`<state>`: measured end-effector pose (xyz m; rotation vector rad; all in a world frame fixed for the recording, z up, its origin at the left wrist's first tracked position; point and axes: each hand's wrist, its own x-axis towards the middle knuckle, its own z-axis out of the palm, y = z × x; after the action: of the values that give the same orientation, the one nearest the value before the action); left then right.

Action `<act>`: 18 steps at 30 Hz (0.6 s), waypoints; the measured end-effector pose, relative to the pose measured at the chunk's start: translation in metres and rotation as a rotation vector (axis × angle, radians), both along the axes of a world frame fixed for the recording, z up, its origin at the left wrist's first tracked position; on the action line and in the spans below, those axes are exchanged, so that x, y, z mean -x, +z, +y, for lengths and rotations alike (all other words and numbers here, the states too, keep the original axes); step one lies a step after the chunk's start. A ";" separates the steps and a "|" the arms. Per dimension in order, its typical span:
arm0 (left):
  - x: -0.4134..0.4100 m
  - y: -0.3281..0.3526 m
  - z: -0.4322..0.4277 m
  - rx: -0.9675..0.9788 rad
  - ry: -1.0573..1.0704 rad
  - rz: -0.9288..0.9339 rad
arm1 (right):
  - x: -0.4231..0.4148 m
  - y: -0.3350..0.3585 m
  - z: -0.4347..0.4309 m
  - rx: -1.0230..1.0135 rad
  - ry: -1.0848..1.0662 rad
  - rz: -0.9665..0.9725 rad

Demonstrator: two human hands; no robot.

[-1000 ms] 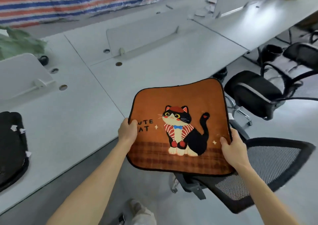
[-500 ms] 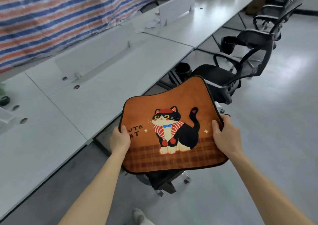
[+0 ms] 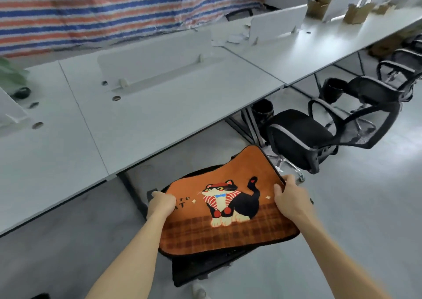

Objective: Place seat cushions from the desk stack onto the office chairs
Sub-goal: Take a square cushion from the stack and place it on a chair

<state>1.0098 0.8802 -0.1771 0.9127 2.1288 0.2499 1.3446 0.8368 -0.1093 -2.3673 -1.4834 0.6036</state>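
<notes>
An orange seat cushion (image 3: 226, 209) with a black-and-white cat picture lies low over the black office chair (image 3: 205, 264) right below me, covering most of its seat. My left hand (image 3: 161, 204) grips the cushion's left edge and my right hand (image 3: 288, 196) grips its right edge. I cannot tell whether the cushion rests fully on the seat. A second black mesh-backed chair (image 3: 303, 138) stands to the right with a bare seat. The cushion stack is out of view.
A long row of white desks (image 3: 148, 120) with low divider panels runs along the left and back. Cardboard boxes (image 3: 356, 13) sit at the far right of the desks. More chairs (image 3: 402, 70) line the right side. A dark bin (image 3: 262, 113) stands under the desk. Grey floor lies to the right.
I have turned right and lowered the cushion from chest height down over the seat of the nearest chair. Both hands kept their hold on its side edges.
</notes>
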 end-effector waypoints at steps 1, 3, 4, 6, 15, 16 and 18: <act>0.001 -0.007 0.001 0.011 0.040 -0.011 | -0.001 -0.003 0.009 0.017 0.014 -0.002; 0.003 -0.020 0.006 0.013 0.094 -0.043 | -0.004 -0.008 0.034 0.057 0.037 -0.012; 0.004 -0.023 0.007 0.008 0.094 -0.052 | -0.007 -0.012 0.042 0.083 0.040 -0.013; 0.008 -0.033 0.016 0.008 0.110 -0.059 | -0.010 -0.022 0.064 0.141 0.048 0.003; 0.009 -0.058 0.036 -0.012 0.213 -0.070 | -0.019 -0.077 0.137 0.330 0.186 0.034; 0.006 -0.062 0.036 -0.003 0.246 -0.066 | -0.018 -0.086 0.151 0.332 0.223 0.039; -0.001 -0.067 0.032 0.013 0.284 -0.056 | -0.015 -0.100 0.170 0.323 0.286 0.058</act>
<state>1.0104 0.9119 -0.2446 0.5861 2.2013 0.3992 1.3593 1.0071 -0.2089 -2.3514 -1.8331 1.0417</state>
